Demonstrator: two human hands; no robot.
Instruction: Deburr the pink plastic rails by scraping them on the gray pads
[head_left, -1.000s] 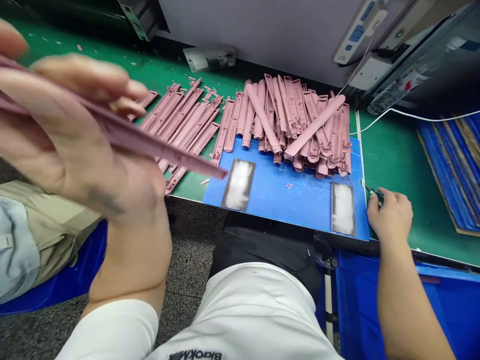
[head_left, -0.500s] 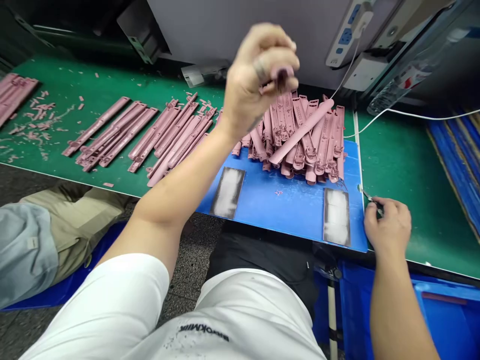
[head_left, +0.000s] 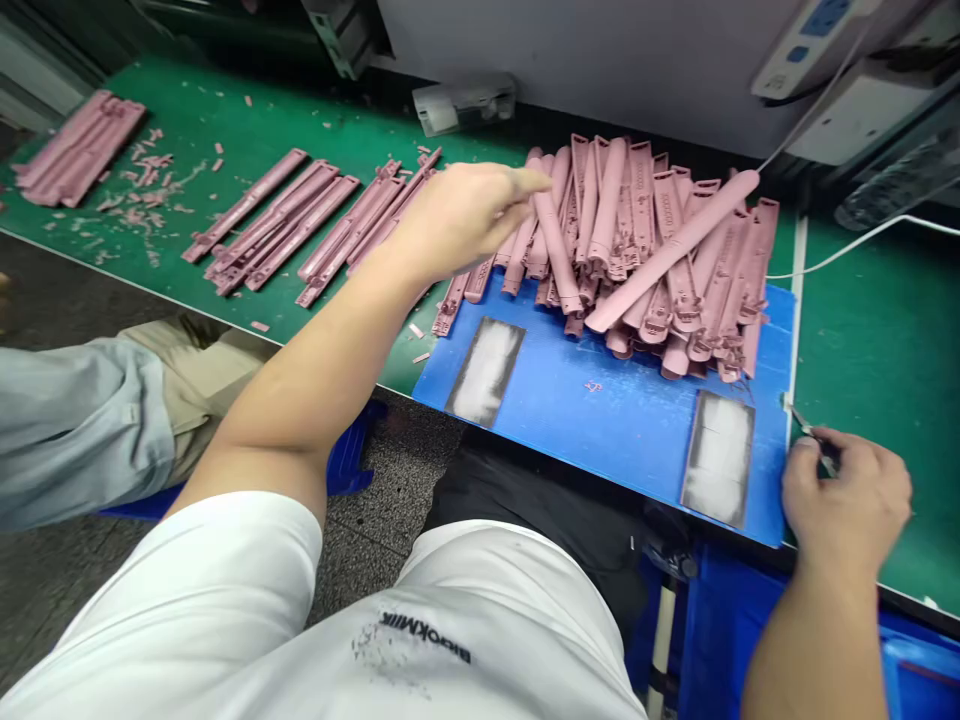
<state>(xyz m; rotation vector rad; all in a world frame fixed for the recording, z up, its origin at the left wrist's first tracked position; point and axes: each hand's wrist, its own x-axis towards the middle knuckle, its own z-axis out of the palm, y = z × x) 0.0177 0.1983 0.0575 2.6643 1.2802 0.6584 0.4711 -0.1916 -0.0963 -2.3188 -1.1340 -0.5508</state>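
Observation:
My left hand (head_left: pixel 469 215) is closed at the left side of a heap of long pink plastic parts (head_left: pixel 660 255). Its fingertips pinch the upper end of one pink plastic part (head_left: pixel 556 255), which slants over the heap; the thumb is mostly hidden. On the right, my right hand (head_left: pixel 851 495) rests at the table's front edge, curled round a small hand tool (head_left: pixel 806 422). A slim metal tip and a bit of dark handle show; its exact kind is hidden by the fingers. The heap lies on a blue mat (head_left: pixel 600 430).
Two dark pads with whitish worn middles, one left (head_left: pixel 486 370) and one right (head_left: pixel 718 455), lie on the mat. More pink parts (head_left: pixel 281 220) and pink scraps (head_left: pixel 150 185) cover the green table leftward. A white cable (head_left: pixel 862 245) crosses at right. Another person's leg (head_left: pixel 187 390) is at left.
My left hand has come down from above the heap with a pink part, which now lies across the heap's left side. My right hand keeps its tool. The view has swung left.

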